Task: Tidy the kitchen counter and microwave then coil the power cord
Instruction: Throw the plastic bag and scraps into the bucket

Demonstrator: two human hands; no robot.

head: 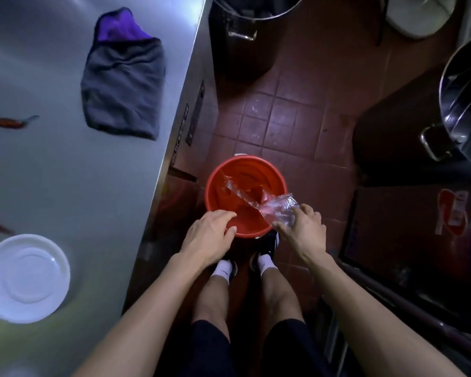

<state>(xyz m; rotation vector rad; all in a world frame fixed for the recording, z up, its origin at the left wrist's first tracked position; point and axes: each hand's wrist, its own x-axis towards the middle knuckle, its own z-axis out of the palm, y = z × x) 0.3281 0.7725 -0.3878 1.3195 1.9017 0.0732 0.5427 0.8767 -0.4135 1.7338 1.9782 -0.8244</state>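
Steel desk (65, 186) is filling the left half of the frame; red tiled floor (283, 118) is taking the centre. Grey-and-purple cloth (123, 88) is lying flat at upper left of the desk. White plate (25, 278) is sitting at lower left, near the desk's front edge. Red bucket (245, 195) is standing on the floor at frame centre, just beside the desk, ahead of the person's feet. Left hand (207, 236) is resting over the bucket's near rim, grip curled on the rim. Right hand (302, 229) is holding crumpled clear plastic (278, 210) over the bucket's right rim, grip pinched shut on it. Two red scraps (8, 122) are lying at the desk's left edge; identity unclear.
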